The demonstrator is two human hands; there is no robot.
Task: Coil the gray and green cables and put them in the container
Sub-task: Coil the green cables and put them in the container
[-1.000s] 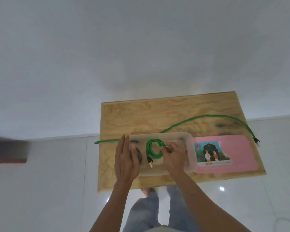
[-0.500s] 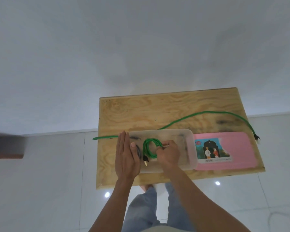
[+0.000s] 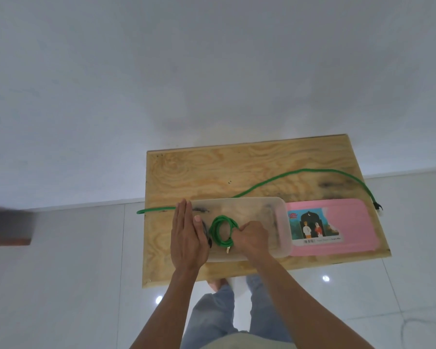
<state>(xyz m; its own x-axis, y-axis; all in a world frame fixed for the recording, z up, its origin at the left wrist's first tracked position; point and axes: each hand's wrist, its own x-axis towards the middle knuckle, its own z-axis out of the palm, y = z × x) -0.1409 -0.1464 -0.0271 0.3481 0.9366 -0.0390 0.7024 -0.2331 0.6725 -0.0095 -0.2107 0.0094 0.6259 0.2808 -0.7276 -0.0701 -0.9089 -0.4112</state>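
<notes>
L hand [image 3: 188,237]: flat, fingers straight, at container [image 3: 280,224] left end.
R hand [image 3: 252,237]: fingers curled, gripping green cable [image 3: 220,231] coil inside container.
Table [image 3: 212,172]: container near front edge.

The worktop [image 3: 212,170] is a plywood board with strong grain and dark smudges near its right side. On it lie three things — a clear plastic container [image 3: 280,222] at the near middle, a pink lid [image 3: 350,222] with a picture label just right of it and touching it, and a long green cable [image 3: 300,171] that runs over the far part of the board, with both ends hanging past the board's edges.
</notes>
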